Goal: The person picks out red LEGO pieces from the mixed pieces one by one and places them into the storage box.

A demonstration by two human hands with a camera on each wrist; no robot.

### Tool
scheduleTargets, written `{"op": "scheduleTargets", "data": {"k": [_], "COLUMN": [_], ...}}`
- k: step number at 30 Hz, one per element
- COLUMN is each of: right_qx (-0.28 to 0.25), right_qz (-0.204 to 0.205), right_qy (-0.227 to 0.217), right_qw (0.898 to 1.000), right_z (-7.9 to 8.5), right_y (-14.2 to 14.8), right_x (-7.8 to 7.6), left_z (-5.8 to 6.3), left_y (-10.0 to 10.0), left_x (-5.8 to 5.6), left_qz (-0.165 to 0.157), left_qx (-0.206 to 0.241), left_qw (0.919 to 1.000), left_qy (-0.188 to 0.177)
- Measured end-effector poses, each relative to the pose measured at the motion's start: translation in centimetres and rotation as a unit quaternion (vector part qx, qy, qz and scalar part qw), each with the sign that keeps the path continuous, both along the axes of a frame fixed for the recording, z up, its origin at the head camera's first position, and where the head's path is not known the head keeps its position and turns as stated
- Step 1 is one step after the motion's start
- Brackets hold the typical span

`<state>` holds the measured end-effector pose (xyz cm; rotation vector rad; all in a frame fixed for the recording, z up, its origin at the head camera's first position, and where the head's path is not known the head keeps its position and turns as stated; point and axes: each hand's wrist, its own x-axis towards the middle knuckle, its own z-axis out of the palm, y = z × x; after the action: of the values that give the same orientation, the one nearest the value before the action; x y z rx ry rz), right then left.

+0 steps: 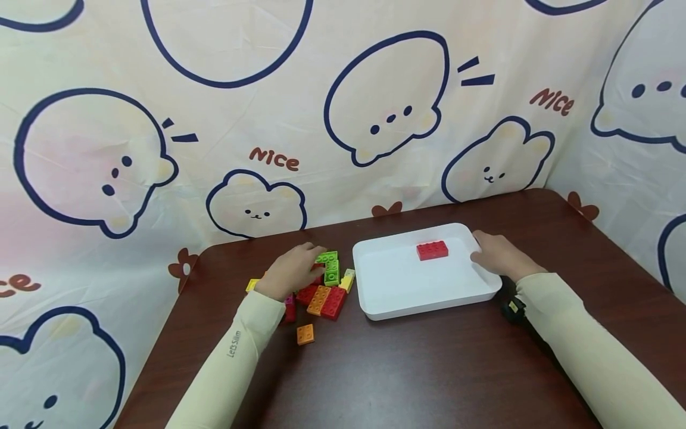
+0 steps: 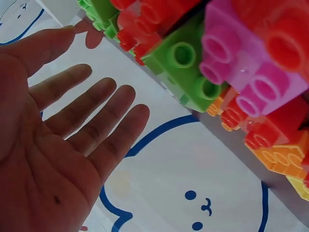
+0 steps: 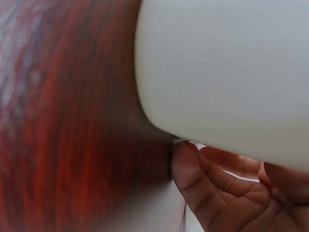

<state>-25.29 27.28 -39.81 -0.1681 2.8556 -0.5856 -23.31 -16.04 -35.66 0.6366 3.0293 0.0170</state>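
My left hand (image 1: 291, 273) is over a heap of toy building bricks, its fingers extended and apart in the left wrist view, holding nothing. Around it lie green bricks (image 1: 331, 272), red bricks (image 1: 334, 302), an orange brick (image 1: 318, 300) and a pale yellow brick (image 1: 348, 280). A magenta brick (image 2: 244, 67) shows close up in the left wrist view. My right hand (image 1: 502, 255) grips the right side of a white tray (image 1: 418, 304), thumb at its rim. Inside the tray lies a red brick (image 1: 432, 251). Part of the heap is hidden behind my left hand.
A single orange brick (image 1: 305, 334) lies nearer to me on the dark brown table (image 1: 429, 369). Beside my right wrist is a small black object (image 1: 513, 308). A cartoon-printed white cloth (image 1: 321, 119) hangs behind the table.
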Motion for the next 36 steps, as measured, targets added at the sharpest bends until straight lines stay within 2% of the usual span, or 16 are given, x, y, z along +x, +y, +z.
{"op": "scheduleTargets", "data": {"k": [5,11,20,36], "right_qx": [0.000,0.000,0.002,0.000], "right_qz": [0.000,-0.001,0.000,0.002], "right_qy": [0.001,0.001,0.005,0.000], "right_qw": [1.000,1.000,1.000,1.000], "right_z": [0.1,0.1,0.0,0.1], "right_y": [-0.1,-0.1,0.0,0.0], "right_x": [0.0,0.1,0.0,0.2], "left_z": [-0.4,-0.9,-1.4,-1.5], "left_y": [-0.2,-0.3,-0.5,-0.3], "left_x": [-0.1,-0.1,-0.3,-0.4], "left_qz": [0.012,0.005,-0.007,-0.012], "left_qx": [-0.014,-0.027,-0.033,-0.043], "left_qw": [0.9997,0.9992,0.9990,0.9986], "left_qy": [-0.017,-0.030,-0.028,-0.029]}}
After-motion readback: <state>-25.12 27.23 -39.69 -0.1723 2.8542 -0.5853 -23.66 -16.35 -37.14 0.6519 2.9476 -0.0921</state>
